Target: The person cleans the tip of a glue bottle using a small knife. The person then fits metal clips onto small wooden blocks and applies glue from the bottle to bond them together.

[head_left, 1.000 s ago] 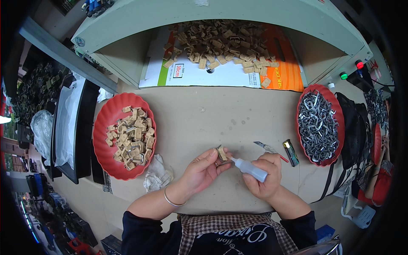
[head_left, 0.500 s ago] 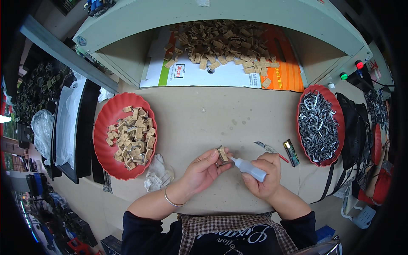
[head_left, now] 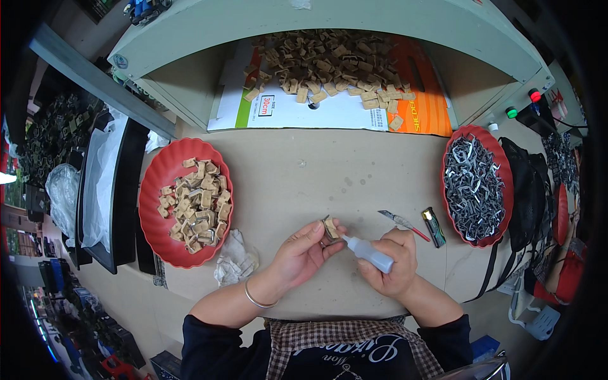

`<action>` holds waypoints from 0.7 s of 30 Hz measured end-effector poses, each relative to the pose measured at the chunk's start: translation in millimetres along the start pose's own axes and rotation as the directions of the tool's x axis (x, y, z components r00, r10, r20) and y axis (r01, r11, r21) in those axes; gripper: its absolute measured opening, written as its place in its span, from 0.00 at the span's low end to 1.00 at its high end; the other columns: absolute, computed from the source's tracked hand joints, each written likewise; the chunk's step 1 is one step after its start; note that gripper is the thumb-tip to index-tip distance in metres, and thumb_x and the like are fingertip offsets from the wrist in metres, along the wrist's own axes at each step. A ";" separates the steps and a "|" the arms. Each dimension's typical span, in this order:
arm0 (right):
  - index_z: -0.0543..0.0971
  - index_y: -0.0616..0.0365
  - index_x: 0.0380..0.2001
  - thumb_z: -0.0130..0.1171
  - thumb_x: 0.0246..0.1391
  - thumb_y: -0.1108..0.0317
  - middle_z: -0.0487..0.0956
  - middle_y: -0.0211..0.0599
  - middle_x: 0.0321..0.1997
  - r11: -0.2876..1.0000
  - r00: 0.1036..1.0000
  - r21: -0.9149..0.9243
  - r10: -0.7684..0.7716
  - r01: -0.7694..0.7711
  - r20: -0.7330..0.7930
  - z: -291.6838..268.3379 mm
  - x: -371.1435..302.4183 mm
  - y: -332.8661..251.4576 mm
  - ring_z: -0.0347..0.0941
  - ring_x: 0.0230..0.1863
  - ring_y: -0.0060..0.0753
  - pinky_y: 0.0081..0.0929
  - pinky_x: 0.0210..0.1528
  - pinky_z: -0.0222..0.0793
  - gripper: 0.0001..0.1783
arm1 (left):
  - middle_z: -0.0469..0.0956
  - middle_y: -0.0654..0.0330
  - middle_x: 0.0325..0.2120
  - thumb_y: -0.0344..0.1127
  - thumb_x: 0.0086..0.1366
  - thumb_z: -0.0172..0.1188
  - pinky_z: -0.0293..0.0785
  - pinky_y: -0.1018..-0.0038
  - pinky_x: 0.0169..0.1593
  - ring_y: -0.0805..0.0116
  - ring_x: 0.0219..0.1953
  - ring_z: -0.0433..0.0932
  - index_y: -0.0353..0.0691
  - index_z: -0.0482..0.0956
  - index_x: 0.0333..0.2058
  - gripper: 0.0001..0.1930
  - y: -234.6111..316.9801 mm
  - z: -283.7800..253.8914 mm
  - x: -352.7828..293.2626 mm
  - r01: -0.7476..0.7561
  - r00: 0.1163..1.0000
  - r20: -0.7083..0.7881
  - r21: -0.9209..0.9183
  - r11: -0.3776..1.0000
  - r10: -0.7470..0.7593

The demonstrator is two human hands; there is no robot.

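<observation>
Between the thumb and fingers of my left hand (head_left: 305, 252) is a small tan rectangular piece with a metal part (head_left: 331, 228). My right hand (head_left: 394, 261) is wrapped round a translucent squeeze bottle (head_left: 372, 254) with a narrow white nozzle. Its tip points left and sits close to the tan piece; whether they touch I cannot tell. A red scalloped dish (head_left: 152, 212) on the left holds several tan pieces fitted with metal loops. Dark and silvery bent metal parts (head_left: 474, 189) fill another red dish (head_left: 505, 209) on the right.
A craft knife (head_left: 405, 224) and a battery-shaped cylinder (head_left: 434, 228) lie right of my hands. Left of my forearm is a crumpled white cloth (head_left: 235, 259). Many tan pieces (head_left: 329, 66) are heaped on a printed cardboard sheet (head_left: 228, 104) beneath the pale green shelf (head_left: 335, 18).
The squeeze bottle in my right hand has shifted very slightly left and tilted a little more steeply. My left hand keeps its hold on the tan piece, almost unmoved.
</observation>
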State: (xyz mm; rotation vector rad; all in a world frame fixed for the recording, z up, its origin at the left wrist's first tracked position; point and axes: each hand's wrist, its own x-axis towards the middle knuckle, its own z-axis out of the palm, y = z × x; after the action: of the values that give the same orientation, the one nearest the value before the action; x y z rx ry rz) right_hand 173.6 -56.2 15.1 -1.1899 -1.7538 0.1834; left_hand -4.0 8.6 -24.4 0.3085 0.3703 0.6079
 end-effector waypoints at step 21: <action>0.70 0.60 0.37 0.67 0.33 0.72 0.64 0.38 0.33 1.000 1.000 -0.007 -0.010 0.010 0.018 -3.3 -1.0 0.0 0.63 0.25 0.30 0.24 0.27 0.59 0.24 | 0.72 0.64 0.40 0.42 0.65 0.44 0.63 0.71 0.53 0.71 0.48 0.68 0.42 0.69 0.44 0.14 2.7 7.6 -0.6 -0.003 0.997 -0.075 0.027 1.000 0.005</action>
State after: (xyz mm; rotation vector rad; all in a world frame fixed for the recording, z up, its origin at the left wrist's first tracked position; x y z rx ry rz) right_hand 176.1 -58.2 16.2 -1.1878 -1.7772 0.1819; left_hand -2.6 9.0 -16.4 0.3124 0.4501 0.6198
